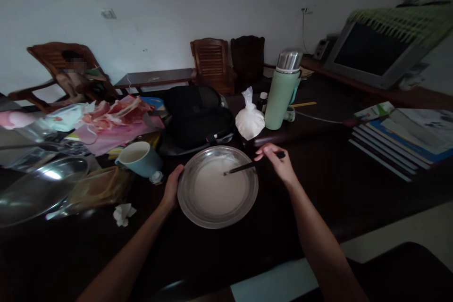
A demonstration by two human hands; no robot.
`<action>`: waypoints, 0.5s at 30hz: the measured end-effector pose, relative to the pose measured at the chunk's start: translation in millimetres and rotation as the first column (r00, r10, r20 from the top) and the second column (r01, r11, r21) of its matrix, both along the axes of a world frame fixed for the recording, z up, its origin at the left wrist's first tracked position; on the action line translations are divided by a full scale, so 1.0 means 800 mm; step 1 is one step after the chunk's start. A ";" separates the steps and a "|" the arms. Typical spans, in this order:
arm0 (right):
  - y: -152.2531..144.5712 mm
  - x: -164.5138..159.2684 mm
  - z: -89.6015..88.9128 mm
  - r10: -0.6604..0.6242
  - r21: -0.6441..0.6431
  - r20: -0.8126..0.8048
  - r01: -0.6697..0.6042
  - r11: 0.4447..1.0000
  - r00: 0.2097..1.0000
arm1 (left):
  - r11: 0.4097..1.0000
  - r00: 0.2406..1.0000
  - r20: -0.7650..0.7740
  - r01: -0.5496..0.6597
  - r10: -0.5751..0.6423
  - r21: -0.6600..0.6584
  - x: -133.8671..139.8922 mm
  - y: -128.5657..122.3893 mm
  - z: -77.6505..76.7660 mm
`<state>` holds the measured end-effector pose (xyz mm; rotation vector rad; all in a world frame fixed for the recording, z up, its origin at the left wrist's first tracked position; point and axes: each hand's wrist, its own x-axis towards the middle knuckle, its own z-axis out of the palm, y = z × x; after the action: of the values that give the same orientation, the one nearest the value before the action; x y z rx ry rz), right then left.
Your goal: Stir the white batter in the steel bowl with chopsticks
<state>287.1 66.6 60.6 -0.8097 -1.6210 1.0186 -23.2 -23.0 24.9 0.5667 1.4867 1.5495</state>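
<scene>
A round metal bowl (183, 198) stands on the dark table in front of me, with a pale, milky batter (219, 193) spread over its bottom. My left hand (173, 183) grips the bowl at its left rim, its fingers partly hidden. Over the right rim, my right hand (276, 159) pinches dark chopsticks (244, 167), whose tips dip into the batter near its upper middle. I cannot tell whether one stick or two are there. Behind the bowl sits a knotted clear bag of white powder (249, 121), close to a green thermos (281, 94).
Left of the bowl are a blue mug (139, 159), crumpled tissue (123, 214), a large metal basin (46, 184) and raw meat (116, 115) on pink plastic. A black bag (198, 118) lies behind. Stacked books (399, 141) are at right. A person (76, 80) sits in a far chair.
</scene>
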 end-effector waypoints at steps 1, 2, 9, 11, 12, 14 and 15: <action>0.001 0.004 -0.001 -0.033 -0.012 -0.024 0.033 0.999 0.999 | 1.000 1.000 0.004 0.012 -0.012 -0.001 -0.001 0.000 -0.002; 0.002 0.006 -0.002 -0.022 -0.030 -0.034 0.021 0.999 0.999 | 1.000 1.000 0.006 0.027 -0.027 -0.001 -0.002 0.000 -0.004; -0.010 -0.014 -0.001 0.273 -0.024 0.080 -0.272 0.962 0.959 | 0.995 0.996 -0.045 0.077 -0.075 0.058 -0.008 0.000 -0.013; -0.008 -0.011 0.000 0.213 0.013 0.091 -0.215 0.977 0.973 | 0.995 0.996 -0.055 0.076 -0.073 0.070 -0.007 0.000 -0.013; -0.005 -0.006 0.000 0.162 0.022 0.079 -0.164 0.986 0.984 | 0.994 0.996 -0.054 0.073 -0.069 0.075 -0.007 0.000 -0.013; 0.002 0.007 0.000 0.054 0.023 0.035 -0.055 0.998 0.998 | 0.995 0.997 -0.040 0.064 -0.061 0.075 -0.006 0.001 -0.012; 0.005 0.014 0.000 0.015 0.025 0.022 -0.016 1.000 1.000 | 0.996 0.998 -0.031 0.059 -0.057 0.073 -0.006 0.001 -0.012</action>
<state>298.0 70.7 60.7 -0.7945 -1.6578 1.0012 -27.9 -22.0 15.7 0.6716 1.4265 1.5617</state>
